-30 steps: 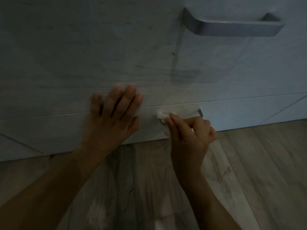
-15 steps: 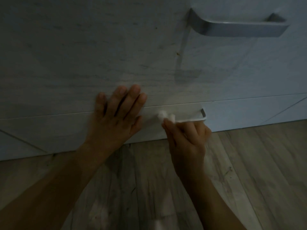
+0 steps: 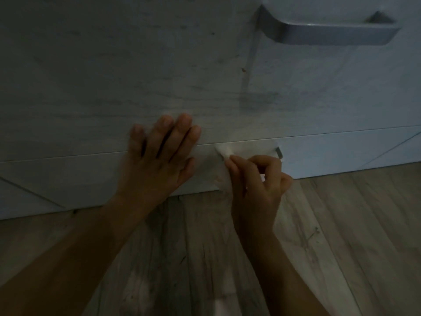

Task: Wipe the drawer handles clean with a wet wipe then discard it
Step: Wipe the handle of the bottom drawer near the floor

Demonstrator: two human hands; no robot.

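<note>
Drawer handles (image 3: 328, 34) are mid-wipe. The drawer front (image 3: 114, 76) fills the upper frame, the floor (image 3: 353, 236) the lower; the upper-right handle is untouched. At centre the left hand (image 3: 159, 160) is laid flat on the front, fingers straight. The wet wipe (image 3: 224, 152) is pinched by the right hand (image 3: 257, 185) against the lower handle (image 3: 279, 153). A rightward stroke is judged next; room beneath is tight.

1. One head-worn camera looks forward and steeply down from above the grey-brown wood-plank floor (image 3: 341, 224).
2. It faces the pale wood-grain drawer fronts (image 3: 114, 76) at close range.
3. The curved grey metal handle (image 3: 328, 34) lies at the frame's upper right edge.
</note>
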